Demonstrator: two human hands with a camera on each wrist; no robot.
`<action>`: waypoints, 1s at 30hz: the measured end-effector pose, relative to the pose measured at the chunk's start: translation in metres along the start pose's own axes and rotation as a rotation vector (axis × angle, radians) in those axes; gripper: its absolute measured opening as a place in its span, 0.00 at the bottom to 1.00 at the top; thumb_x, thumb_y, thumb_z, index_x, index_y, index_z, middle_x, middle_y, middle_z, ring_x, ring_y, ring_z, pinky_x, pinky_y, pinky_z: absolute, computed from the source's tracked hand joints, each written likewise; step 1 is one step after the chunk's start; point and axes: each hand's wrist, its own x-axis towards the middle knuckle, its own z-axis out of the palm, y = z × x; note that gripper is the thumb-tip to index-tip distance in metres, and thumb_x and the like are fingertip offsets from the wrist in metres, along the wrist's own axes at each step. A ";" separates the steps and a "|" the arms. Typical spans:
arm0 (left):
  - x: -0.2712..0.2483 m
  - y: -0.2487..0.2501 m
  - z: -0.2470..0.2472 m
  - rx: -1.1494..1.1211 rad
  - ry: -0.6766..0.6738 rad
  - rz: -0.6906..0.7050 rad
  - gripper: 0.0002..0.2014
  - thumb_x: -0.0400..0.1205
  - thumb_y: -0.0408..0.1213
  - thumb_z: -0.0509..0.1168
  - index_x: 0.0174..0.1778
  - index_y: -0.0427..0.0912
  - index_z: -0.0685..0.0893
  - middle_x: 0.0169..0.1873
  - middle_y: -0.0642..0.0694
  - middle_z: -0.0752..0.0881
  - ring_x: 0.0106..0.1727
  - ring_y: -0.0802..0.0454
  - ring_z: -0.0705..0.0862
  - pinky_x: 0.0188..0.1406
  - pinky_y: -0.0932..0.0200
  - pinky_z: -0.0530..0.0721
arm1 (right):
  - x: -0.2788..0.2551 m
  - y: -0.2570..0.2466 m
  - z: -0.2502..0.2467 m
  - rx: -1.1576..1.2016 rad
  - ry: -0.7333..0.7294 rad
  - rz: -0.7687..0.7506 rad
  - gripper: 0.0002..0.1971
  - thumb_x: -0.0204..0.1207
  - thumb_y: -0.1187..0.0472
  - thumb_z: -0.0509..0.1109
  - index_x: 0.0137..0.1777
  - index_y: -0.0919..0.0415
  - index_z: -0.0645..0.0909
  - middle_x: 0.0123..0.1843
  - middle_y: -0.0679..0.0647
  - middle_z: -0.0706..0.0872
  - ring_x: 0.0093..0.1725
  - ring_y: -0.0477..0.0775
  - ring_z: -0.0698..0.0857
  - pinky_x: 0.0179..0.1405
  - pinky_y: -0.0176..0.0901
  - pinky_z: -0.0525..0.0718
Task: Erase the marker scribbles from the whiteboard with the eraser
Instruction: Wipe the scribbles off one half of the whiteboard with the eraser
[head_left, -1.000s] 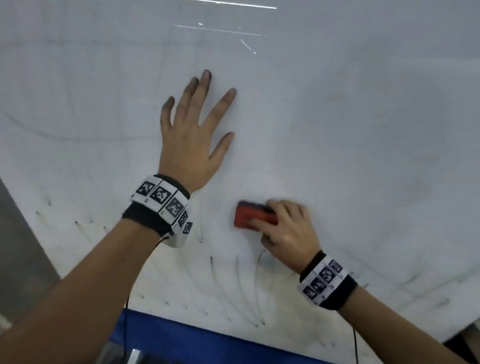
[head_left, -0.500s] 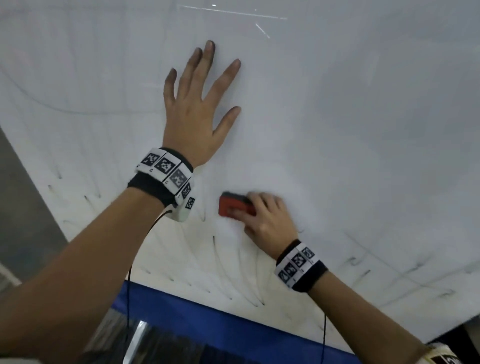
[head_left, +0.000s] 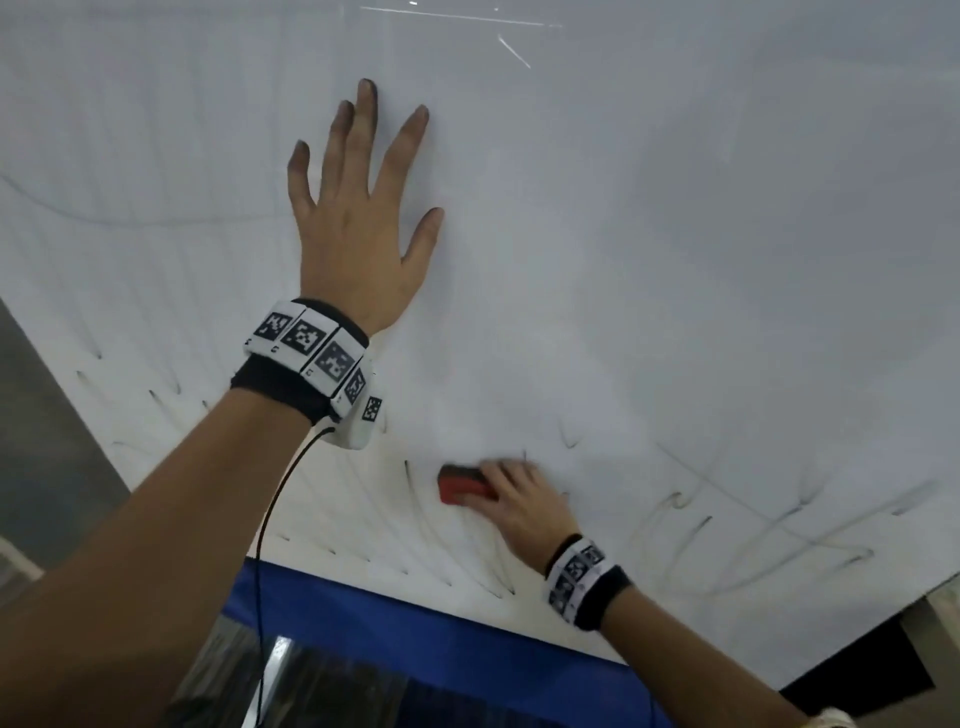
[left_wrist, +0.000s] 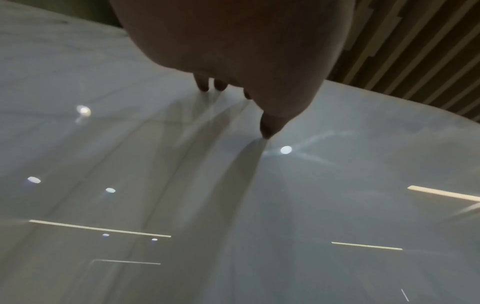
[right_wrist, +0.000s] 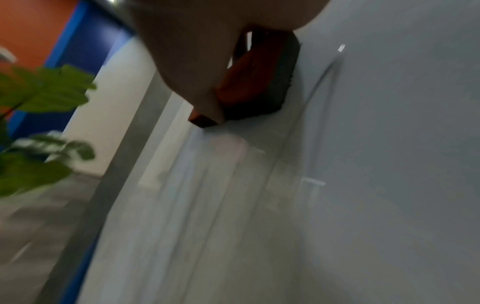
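A large whiteboard (head_left: 675, 234) fills the head view, with dark marker strokes (head_left: 691, 525) along its lower part and faint curved traces at left. My right hand (head_left: 519, 506) grips a red eraser (head_left: 464, 484) with a dark felt face and holds it against the board near the lower middle. In the right wrist view the eraser (right_wrist: 257, 82) sits flat on the board under my palm. My left hand (head_left: 358, 208) lies flat on the board above, fingers spread and straight, fingertips smudged dark. The left wrist view shows its fingertips (left_wrist: 267, 129) touching the glossy board (left_wrist: 233, 205).
A blue band (head_left: 415, 629) runs below the board's lower edge. Grey floor (head_left: 47, 441) lies beyond the board's left edge. The right wrist view shows green plant leaves (right_wrist: 39, 98) and an orange wall (right_wrist: 33, 30) off to the left. Wooden slats (left_wrist: 415, 51) stand past the board's far edge.
My right hand has slid the eraser down and to the left, into the lower strokes. My left hand stays flat on the board in about the same spot.
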 end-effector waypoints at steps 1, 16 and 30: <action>-0.002 0.003 -0.003 0.010 -0.020 0.003 0.35 0.88 0.57 0.56 0.90 0.54 0.52 0.90 0.41 0.51 0.91 0.44 0.52 0.87 0.33 0.48 | 0.007 0.013 -0.019 0.016 0.103 0.059 0.25 0.66 0.65 0.81 0.63 0.44 0.89 0.63 0.58 0.82 0.58 0.60 0.77 0.56 0.55 0.80; -0.072 0.072 0.047 0.000 -0.026 0.220 0.25 0.93 0.53 0.51 0.88 0.57 0.63 0.89 0.40 0.59 0.90 0.42 0.57 0.86 0.34 0.55 | -0.047 0.005 0.021 0.019 0.120 0.123 0.27 0.70 0.69 0.78 0.67 0.45 0.87 0.68 0.56 0.74 0.59 0.61 0.75 0.59 0.58 0.78; -0.083 0.092 0.057 -0.040 -0.036 0.065 0.27 0.92 0.53 0.52 0.89 0.56 0.59 0.90 0.41 0.55 0.91 0.44 0.54 0.87 0.35 0.53 | -0.077 0.001 0.038 0.025 0.086 0.137 0.26 0.66 0.66 0.82 0.63 0.42 0.88 0.66 0.55 0.81 0.60 0.61 0.76 0.64 0.56 0.74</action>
